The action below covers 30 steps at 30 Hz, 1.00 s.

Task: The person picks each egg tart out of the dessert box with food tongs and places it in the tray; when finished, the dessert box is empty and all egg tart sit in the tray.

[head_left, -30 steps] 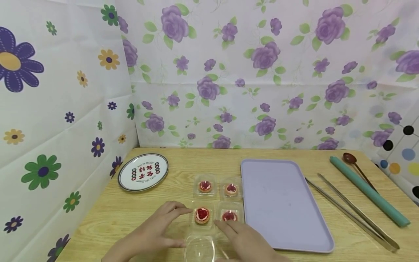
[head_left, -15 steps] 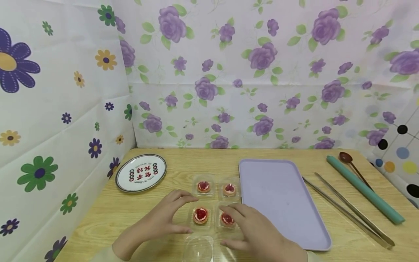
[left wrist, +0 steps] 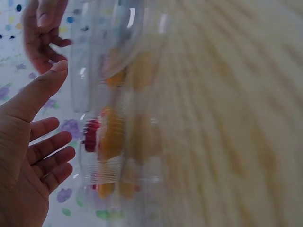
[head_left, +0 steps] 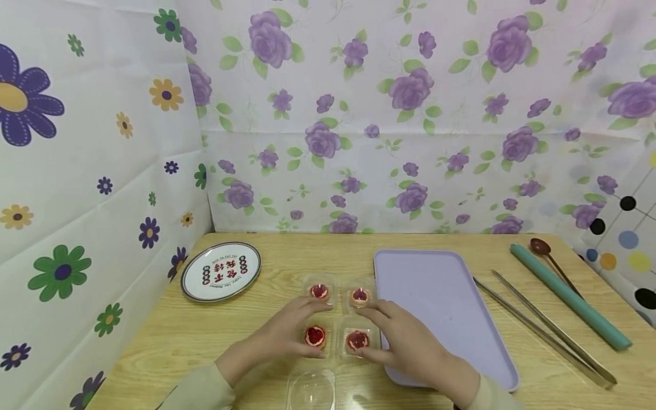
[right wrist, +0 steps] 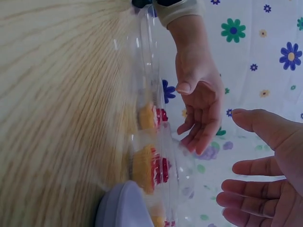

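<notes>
Several small tarts with red heart-shaped tops sit in clear plastic boxes at the middle of the table, in two rows. The near row has a left tart (head_left: pixel 315 336) and a right tart (head_left: pixel 357 340); behind are a far left tart (head_left: pixel 319 291) and a far right tart (head_left: pixel 360 296). My left hand (head_left: pixel 284 333) is beside the near left box, thumb and fingers spread, and overlaps it in the head view. Over the near right box is my right hand (head_left: pixel 410 344), fingers spread too. Both palms (left wrist: pixel 16 165) hold nothing in the wrist views.
Closer to me lies a clear plastic box (head_left: pixel 310 393) with a round top. A lilac tray (head_left: pixel 435 302) borders the boxes on the right, then metal tongs (head_left: pixel 553 330), a teal roll (head_left: pixel 571 296) and a brown spoon (head_left: pixel 540 246). A white plate (head_left: pixel 221 271) lies at back left.
Both hands have moved forward, away from the clear box nearest me. The left hand has also shifted right, and the right hand has uncovered the near right tart. The boxes look unmoved.
</notes>
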Tool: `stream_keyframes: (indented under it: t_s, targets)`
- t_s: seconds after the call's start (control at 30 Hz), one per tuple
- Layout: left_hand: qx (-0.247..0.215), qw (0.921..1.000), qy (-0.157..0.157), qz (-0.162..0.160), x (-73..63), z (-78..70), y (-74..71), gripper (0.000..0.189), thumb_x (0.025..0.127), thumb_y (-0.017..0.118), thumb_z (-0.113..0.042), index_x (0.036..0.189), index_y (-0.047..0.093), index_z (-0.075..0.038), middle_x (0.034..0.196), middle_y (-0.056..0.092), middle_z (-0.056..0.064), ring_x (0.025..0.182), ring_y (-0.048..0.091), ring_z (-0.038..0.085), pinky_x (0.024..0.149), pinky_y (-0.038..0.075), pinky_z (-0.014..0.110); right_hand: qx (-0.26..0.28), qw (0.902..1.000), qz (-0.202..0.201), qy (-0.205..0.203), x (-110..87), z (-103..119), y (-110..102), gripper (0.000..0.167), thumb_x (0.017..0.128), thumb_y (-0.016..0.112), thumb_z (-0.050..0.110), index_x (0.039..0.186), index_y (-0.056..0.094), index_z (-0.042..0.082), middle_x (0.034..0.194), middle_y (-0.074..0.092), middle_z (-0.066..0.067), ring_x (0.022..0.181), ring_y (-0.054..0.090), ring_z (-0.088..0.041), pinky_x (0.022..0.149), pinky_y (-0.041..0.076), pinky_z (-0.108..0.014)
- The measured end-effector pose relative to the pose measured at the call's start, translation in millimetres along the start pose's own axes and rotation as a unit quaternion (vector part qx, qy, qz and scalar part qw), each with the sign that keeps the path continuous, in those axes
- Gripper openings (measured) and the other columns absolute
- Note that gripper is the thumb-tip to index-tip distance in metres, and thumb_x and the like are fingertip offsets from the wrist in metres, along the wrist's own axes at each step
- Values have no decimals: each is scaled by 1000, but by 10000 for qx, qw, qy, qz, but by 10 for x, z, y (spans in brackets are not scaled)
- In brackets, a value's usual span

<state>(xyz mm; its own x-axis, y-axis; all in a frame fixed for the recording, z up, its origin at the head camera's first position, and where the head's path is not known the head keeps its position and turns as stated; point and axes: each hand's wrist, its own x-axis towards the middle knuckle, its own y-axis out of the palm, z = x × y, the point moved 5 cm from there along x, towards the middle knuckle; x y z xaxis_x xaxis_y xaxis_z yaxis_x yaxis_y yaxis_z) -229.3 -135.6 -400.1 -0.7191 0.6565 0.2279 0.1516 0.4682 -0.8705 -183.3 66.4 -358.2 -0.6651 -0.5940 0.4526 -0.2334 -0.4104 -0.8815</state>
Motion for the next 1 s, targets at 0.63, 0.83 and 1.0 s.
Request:
stream_keyframes:
  t_s: [0.63, 0.83, 1.0]
  targets:
    - [742, 9943, -38, 761, 258, -64, 232, 89, 67, 81, -52, 137, 48, -9, 131, 56, 3, 124, 51, 19, 109, 41, 37, -140, 9889, 1441, 323, 170, -158, 338, 76, 77, 71, 57, 128, 58, 1, 127, 60, -14, 118, 57, -31, 100, 48, -44]
    - [775, 9922, -211, 950, 290, -32, 284, 93, 65, 80, -57, 138, 48, -10, 128, 56, 1, 121, 51, 17, 107, 42, 37, -469, 9868, 1542, 143, 189, -169, 421, 79, 76, 67, 64, 125, 60, 2, 124, 63, -10, 119, 56, -29, 102, 47, -44]
    - [667, 9925, -316, 978, 301, -14, 310, 95, 63, 81, -58, 139, 47, -10, 129, 56, 1, 122, 51, 17, 110, 40, 39, -617, 9864, 1519, 73, 193, -172, 467, 81, 74, 66, 67, 124, 62, 4, 122, 64, -9, 116, 57, -26, 100, 48, -42]
